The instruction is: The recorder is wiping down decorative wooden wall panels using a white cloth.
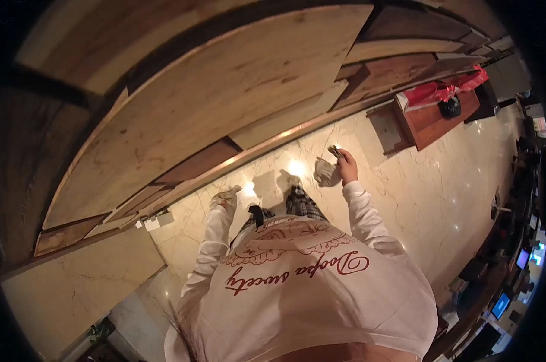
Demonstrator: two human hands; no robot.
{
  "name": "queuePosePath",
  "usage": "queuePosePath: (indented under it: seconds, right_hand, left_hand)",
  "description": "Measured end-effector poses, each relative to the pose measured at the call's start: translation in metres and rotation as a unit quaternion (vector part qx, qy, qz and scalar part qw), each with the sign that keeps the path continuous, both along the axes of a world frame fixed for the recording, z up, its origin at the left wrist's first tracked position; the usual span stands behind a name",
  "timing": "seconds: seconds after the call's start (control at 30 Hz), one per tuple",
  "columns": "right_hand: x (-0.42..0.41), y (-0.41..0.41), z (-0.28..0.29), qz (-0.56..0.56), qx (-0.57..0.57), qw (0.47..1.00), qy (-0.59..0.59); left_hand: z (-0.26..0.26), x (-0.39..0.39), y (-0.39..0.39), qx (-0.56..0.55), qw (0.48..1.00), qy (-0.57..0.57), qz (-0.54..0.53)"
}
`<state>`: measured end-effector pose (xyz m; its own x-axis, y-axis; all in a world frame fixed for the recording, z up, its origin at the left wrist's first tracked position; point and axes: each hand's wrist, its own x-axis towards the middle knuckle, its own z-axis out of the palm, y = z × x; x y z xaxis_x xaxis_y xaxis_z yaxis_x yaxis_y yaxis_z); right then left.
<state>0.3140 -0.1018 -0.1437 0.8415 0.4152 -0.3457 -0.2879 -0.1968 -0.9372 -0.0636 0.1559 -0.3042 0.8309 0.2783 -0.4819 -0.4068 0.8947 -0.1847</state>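
Observation:
My right hand [348, 168] is bare and reaches out over the marble floor [417, 203]. Its fingers grip a small dark object [333, 151], too small to make out. Close beside those fingers is a crumpled grey cloth or glove [325, 172]; whether it hangs from the hand cannot be told. On the other side, my left hand [225, 199] appears covered by a pale, soiled work glove, with one finger or a tip of fabric pointing forward. Nothing can be clearly seen in it. My shoe [294, 181] and plaid trouser leg [302, 201] show between the hands.
A wall of wooden panels [218, 99] runs along the front and left. Ahead to the right, a reddish wooden table [449, 124] bears a red bag [429, 95] and a black bundle [449, 107]. White plugs or boxes [151, 223] sit by the wall base. Screens [500, 306] glow far right.

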Motion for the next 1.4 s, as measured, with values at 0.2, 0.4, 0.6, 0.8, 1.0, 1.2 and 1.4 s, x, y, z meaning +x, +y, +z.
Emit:
queuePosePath:
  seconds: [0.2,0.4,0.6,0.8,1.0,1.2,1.4]
  right_hand:
    - [0.085,-0.037,-0.046,-0.031,-0.030,0.998,-0.047]
    - [0.120,-0.008,-0.029,-0.001,-0.027,0.998,-0.064]
    - [0.145,0.007,-0.043,0.027,-0.003,0.995,-0.095]
    - [0.144,0.016,-0.033,0.067,0.005,0.995,-0.073]
    - [0.137,0.016,-0.036,0.054,0.027,0.997,-0.037]
    - [0.125,0.018,-0.031,0.057,0.007,0.998,-0.005]
    - [0.121,0.023,-0.041,0.052,0.011,0.998,-0.017]
  left_hand:
    - [0.045,0.055,-0.034,0.197,0.959,0.204,-0.002]
    - [0.123,0.135,-0.038,0.370,0.800,0.473,0.026]
    - [0.277,0.174,-0.027,0.800,0.367,0.435,0.190]
    - [0.445,0.188,0.026,0.902,-0.032,0.386,0.189]
    - [0.466,0.202,0.023,0.841,-0.155,0.473,0.212]
    - [0.472,0.195,0.034,0.863,-0.183,0.465,0.080]
    - [0.467,0.195,0.041,0.880,-0.166,0.416,0.158]
